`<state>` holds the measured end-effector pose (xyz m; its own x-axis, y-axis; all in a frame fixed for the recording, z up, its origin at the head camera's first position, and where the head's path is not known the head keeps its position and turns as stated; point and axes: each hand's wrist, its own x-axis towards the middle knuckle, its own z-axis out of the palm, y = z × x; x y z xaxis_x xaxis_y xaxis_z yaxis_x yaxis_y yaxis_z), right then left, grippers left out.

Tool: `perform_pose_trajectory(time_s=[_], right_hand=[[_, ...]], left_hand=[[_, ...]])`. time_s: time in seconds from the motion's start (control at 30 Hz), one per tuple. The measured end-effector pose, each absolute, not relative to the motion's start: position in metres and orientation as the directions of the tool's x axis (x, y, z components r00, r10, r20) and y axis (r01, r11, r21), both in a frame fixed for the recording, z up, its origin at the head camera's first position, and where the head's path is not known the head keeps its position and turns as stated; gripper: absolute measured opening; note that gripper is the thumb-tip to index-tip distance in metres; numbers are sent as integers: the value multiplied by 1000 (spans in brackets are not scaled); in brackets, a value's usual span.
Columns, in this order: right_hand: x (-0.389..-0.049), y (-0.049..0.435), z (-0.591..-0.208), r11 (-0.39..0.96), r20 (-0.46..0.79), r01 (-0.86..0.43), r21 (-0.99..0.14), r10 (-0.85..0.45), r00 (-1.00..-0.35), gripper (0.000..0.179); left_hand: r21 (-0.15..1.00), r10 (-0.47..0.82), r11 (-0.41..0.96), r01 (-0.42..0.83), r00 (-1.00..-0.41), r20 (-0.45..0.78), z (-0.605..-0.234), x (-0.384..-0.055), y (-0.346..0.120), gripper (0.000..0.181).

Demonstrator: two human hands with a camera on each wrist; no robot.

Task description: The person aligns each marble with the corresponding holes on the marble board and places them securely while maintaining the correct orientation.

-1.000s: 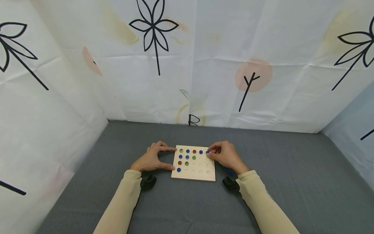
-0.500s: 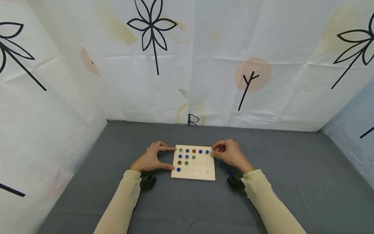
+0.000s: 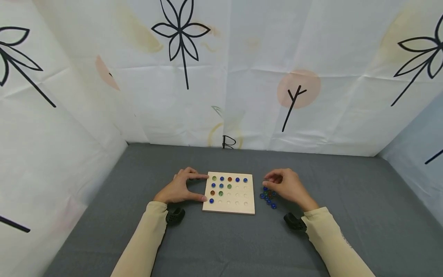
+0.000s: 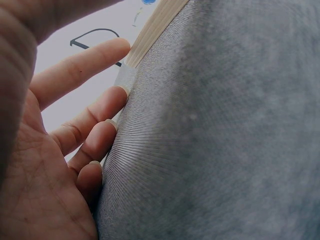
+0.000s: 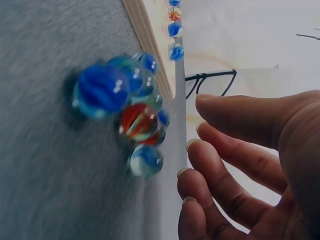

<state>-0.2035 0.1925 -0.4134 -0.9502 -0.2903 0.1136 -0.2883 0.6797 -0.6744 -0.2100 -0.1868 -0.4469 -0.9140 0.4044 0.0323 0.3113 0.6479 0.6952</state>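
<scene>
A pale wooden board [image 3: 229,208] with rows of round hollows lies on the grey cloth. Glass marbles, blue, green and red-brown, fill its top row and some hollows at the left of the lower rows. My left hand [image 3: 181,189] touches the board's left edge with thumb and index finger spread apart; in the left wrist view its other fingers rest loosely near the cloth. To the right of the board, my right hand [image 3: 287,187] hovers at a small heap of loose marbles. Nothing shows between its thumb and fingers in the right wrist view, beside a red-streaked marble [image 5: 138,121] and blue ones.
Grey cloth [image 3: 221,246] covers the table. White fabric [image 3: 256,115] printed with plants hangs behind it and along both sides. A black wrist device [image 3: 175,216] sits under my left wrist, and another [image 3: 295,222] under my right.
My right hand has left the blue marble in the board's top right hollow and moved right to the loose marbles. The left hand stays at the board's left edge.
</scene>
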Motion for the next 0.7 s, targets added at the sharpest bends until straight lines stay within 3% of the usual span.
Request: perform_pose_trajectory(time_s=[0.7], right_hand=[[-190,219,-417,682,61,-276,-677,-322,-945,12]], left_hand=[[703,403,646,298,-915,18,-446,-209,-186,72]])
